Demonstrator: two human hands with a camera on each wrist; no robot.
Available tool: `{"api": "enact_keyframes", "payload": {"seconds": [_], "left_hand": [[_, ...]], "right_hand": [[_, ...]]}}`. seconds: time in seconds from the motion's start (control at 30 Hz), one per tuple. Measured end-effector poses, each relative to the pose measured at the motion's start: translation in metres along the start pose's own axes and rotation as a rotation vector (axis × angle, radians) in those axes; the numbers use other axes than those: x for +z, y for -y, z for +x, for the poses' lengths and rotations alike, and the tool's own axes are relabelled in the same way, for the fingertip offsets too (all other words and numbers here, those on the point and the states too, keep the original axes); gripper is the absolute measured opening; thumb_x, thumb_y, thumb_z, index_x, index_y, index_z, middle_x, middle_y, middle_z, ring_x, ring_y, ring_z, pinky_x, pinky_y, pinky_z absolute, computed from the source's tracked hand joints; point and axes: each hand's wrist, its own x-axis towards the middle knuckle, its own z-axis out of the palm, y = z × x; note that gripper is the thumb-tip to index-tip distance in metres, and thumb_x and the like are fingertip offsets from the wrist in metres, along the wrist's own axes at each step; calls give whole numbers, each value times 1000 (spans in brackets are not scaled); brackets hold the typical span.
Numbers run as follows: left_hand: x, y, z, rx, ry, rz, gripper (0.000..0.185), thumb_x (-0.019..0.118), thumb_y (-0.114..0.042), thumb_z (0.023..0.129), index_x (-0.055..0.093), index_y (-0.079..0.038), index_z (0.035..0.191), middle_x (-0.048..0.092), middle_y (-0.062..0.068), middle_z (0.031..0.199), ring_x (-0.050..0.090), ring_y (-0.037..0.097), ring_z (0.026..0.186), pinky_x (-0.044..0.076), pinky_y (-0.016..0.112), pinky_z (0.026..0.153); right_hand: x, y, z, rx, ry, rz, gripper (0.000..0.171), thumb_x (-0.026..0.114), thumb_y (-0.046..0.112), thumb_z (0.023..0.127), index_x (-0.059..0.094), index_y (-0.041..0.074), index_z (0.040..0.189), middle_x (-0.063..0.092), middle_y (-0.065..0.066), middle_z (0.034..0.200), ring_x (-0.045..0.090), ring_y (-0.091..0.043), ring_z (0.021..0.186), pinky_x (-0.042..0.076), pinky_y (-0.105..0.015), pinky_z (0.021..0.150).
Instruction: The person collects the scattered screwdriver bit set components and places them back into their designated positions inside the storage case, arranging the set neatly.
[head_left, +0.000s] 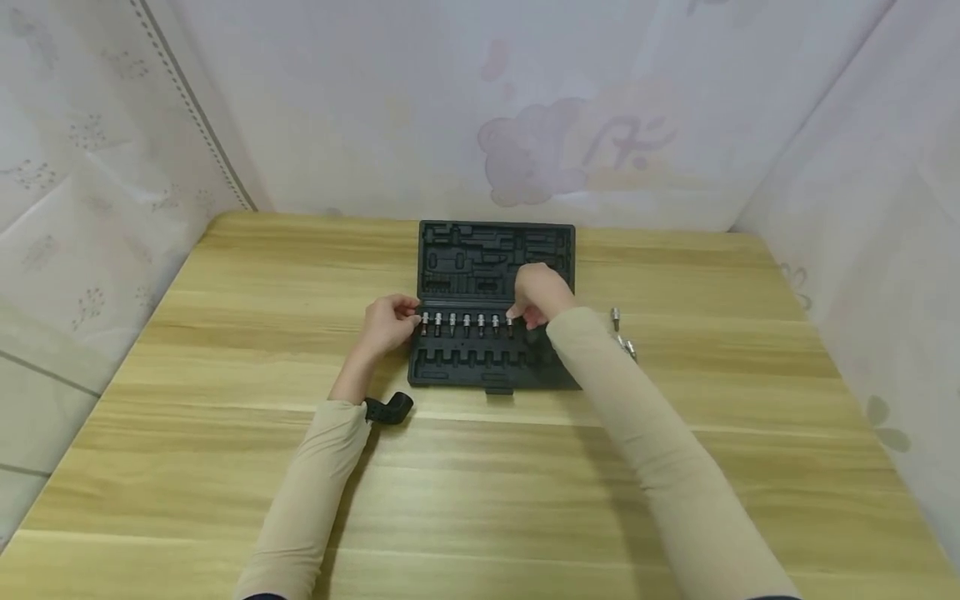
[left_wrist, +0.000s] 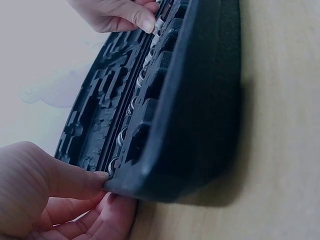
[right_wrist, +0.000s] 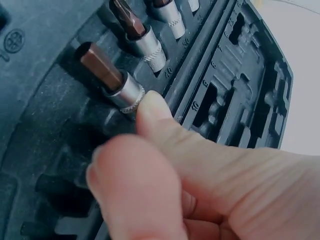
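A black socket case (head_left: pixel 480 382) lies unfolded on the table, its lid (head_left: pixel 495 237) laid back on the far side. Several bit sockets with silver bodies stand in a row across its near half. My left hand (head_left: pixel 390 323) pinches the case's left end, thumb on the rim and fingers below, seen closely in the left wrist view. At the right end of the row, my right hand (head_left: pixel 542 292) presses its thumb (right_wrist: pixel 154 107) against the silver base of a hex bit socket (right_wrist: pixel 107 72). The right index finger is bent beside it, apart from that socket.
Three loose bit sockets lie on the wooden table (head_left: pixel 480 517) right of the case, one of them a bit socket (head_left: pixel 616 318) farther back. A black wrist camera mount (head_left: pixel 392 408) juts from the left sleeve. A patterned curtain (head_left: pixel 420 108) hangs behind the table.
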Motion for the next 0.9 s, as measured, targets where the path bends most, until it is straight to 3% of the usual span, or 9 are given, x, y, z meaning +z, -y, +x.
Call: {"api": "enact_keyframes", "payload": {"seconds": [0.13,0.37,0.6,0.9], "left_hand": [[1,0,1,15,-12,1,26,57,1,88,62,7,112,61,19,98,58,28,86,51,29,68],[0,-2,0,20,-15,7,25,57,1,87,62,7,111,61,20,97,59,28,85,51,28,66],[0,-2,-1,17,-11,5,25,57,2,87,62,8,110,61,20,96,58,28,84,50,27,65],[1,-1,0,21,-12,12,25,57,2,87,62,8,111,61,19,96,59,28,85,50,27,66]], "right_hand": [[-1,-4,4,-28,5,-13,60,71,21,84,47,-5,131,66,-10,72,65,-16,60,54,-27,58],[-7,-5,0,-11,61,-22,56,70,27,84,50,-2,129,63,-3,67,61,-9,55,53,-23,62],[-5,3,-8,-10,32,-77,39,69,25,85,64,-3,111,63,-3,63,61,-12,60,52,-23,60],[-1,0,-4,-15,-2,-80,38,70,28,84,67,-2,106,63,-3,61,60,-12,55,52,-23,58]]}}
